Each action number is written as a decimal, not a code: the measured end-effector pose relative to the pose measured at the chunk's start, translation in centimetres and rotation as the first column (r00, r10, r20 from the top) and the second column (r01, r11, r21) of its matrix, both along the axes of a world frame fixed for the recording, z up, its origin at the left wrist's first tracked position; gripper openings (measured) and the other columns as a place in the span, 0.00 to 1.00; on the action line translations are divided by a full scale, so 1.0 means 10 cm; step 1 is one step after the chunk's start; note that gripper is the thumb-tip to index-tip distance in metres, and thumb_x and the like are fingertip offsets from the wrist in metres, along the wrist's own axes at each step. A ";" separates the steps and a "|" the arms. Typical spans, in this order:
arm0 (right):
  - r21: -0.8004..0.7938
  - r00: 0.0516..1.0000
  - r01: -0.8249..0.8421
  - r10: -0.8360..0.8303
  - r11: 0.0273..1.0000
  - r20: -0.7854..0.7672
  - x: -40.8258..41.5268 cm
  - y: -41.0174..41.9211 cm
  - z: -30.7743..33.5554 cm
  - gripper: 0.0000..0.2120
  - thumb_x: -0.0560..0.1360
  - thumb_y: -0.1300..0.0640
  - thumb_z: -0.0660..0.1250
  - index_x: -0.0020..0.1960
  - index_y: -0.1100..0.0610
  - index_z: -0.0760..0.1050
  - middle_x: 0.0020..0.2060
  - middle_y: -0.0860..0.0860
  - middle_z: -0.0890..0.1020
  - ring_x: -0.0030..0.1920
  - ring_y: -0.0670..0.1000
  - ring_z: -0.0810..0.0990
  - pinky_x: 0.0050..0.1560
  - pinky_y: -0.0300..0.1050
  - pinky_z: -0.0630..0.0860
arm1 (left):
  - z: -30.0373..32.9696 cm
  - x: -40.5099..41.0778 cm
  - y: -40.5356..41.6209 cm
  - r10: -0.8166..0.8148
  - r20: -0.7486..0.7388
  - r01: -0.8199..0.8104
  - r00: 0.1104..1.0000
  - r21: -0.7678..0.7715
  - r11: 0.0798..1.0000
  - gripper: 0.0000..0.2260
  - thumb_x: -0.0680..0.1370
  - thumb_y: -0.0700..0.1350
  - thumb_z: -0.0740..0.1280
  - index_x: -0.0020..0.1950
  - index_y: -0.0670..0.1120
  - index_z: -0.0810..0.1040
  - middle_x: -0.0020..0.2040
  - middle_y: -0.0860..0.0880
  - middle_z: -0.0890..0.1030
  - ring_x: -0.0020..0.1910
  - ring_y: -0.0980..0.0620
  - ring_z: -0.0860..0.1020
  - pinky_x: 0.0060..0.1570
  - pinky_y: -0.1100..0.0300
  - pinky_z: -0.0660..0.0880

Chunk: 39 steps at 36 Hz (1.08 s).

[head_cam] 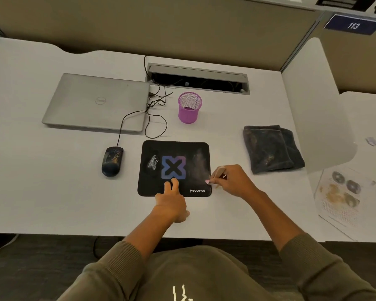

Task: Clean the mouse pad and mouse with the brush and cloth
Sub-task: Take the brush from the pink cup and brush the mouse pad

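Note:
A black mouse pad (152,187) with a blue X logo lies in the middle of the white desk, with whitish smears on its left and right parts. My left hand (172,202) presses straight fingers on the pad's near edge. My right hand (232,181) grips a small brush (217,173) whose pink tip touches the pad's right edge. A dark wired mouse (112,161) with speckles sits to the left of the pad. A folded dark grey cloth (271,148) lies to the right.
A shut silver laptop (96,103) lies at the back left, with the mouse cable looping beside it. A purple mesh cup (189,107) stands behind the pad. A cable slot (198,78) runs along the back. A stained paper sheet (339,196) lies at the far right.

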State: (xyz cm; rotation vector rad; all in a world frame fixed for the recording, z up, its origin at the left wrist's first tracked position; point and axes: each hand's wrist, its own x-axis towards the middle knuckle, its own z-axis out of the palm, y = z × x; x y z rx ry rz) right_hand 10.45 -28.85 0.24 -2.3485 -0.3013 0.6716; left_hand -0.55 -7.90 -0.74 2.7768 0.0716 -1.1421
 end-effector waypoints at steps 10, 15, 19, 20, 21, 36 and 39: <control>0.103 0.991 0.092 -0.101 0.990 0.090 0.00 0.14 0.09 0.09 0.77 0.54 0.77 0.54 0.58 0.87 0.49 0.50 0.86 0.46 0.48 0.83 0.52 0.37 0.81 | 0.02 0.02 -0.02 -0.002 -0.025 0.002 1.000 0.006 1.000 0.23 0.81 0.62 0.68 0.68 0.47 0.80 0.86 0.43 0.44 0.84 0.35 0.48 0.75 0.37 0.65; -0.018 1.000 -0.015 0.015 1.000 0.023 -0.13 0.00 0.05 0.10 0.75 0.51 0.78 0.49 0.57 0.88 0.43 0.49 0.86 0.42 0.48 0.83 0.47 0.36 0.79 | 0.00 0.01 0.00 -0.005 -0.009 0.005 1.000 0.003 1.000 0.25 0.81 0.63 0.68 0.70 0.47 0.79 0.86 0.43 0.44 0.84 0.35 0.48 0.75 0.38 0.65; -0.031 0.998 -0.003 0.005 1.000 0.060 -0.14 -0.07 0.07 0.06 0.76 0.52 0.77 0.49 0.54 0.88 0.44 0.47 0.86 0.43 0.46 0.84 0.48 0.36 0.82 | 0.00 0.01 0.00 -0.005 -0.014 0.005 1.000 0.005 1.000 0.24 0.81 0.63 0.68 0.68 0.47 0.80 0.86 0.43 0.43 0.84 0.35 0.47 0.75 0.37 0.65; 0.001 0.996 0.021 -0.021 1.000 0.090 -0.14 -0.04 0.09 0.05 0.76 0.52 0.77 0.48 0.53 0.87 0.43 0.44 0.85 0.43 0.45 0.84 0.46 0.31 0.80 | 0.01 0.01 -0.01 -0.007 -0.016 0.007 1.000 0.007 1.000 0.23 0.81 0.63 0.68 0.67 0.47 0.80 0.86 0.42 0.43 0.84 0.34 0.47 0.75 0.37 0.65; 0.037 0.992 0.040 -0.044 0.998 0.122 -0.15 0.01 0.10 0.04 0.76 0.52 0.77 0.48 0.51 0.87 0.42 0.40 0.84 0.43 0.42 0.84 0.44 0.28 0.79 | 0.01 0.01 -0.01 -0.007 -0.019 0.007 1.000 0.008 1.000 0.23 0.81 0.63 0.68 0.66 0.47 0.81 0.86 0.42 0.44 0.84 0.34 0.48 0.75 0.37 0.65; -0.004 0.985 0.086 -0.084 0.996 0.149 -0.28 -0.12 0.09 0.00 0.75 0.55 0.77 0.45 0.51 0.87 0.39 0.43 0.86 0.38 0.45 0.83 0.37 0.29 0.78 | 0.02 -0.01 0.00 -0.015 0.000 0.015 1.000 0.005 1.000 0.25 0.81 0.63 0.68 0.70 0.47 0.79 0.86 0.43 0.44 0.84 0.35 0.48 0.75 0.37 0.65; 0.014 0.988 0.078 -0.079 0.997 0.132 -0.33 -0.02 0.11 0.02 0.76 0.55 0.76 0.45 0.48 0.85 0.39 0.42 0.85 0.38 0.46 0.83 0.37 0.28 0.77 | 0.01 0.00 0.00 -0.013 -0.002 0.013 1.000 0.005 1.000 0.25 0.81 0.63 0.68 0.69 0.46 0.79 0.86 0.43 0.44 0.84 0.35 0.49 0.75 0.38 0.66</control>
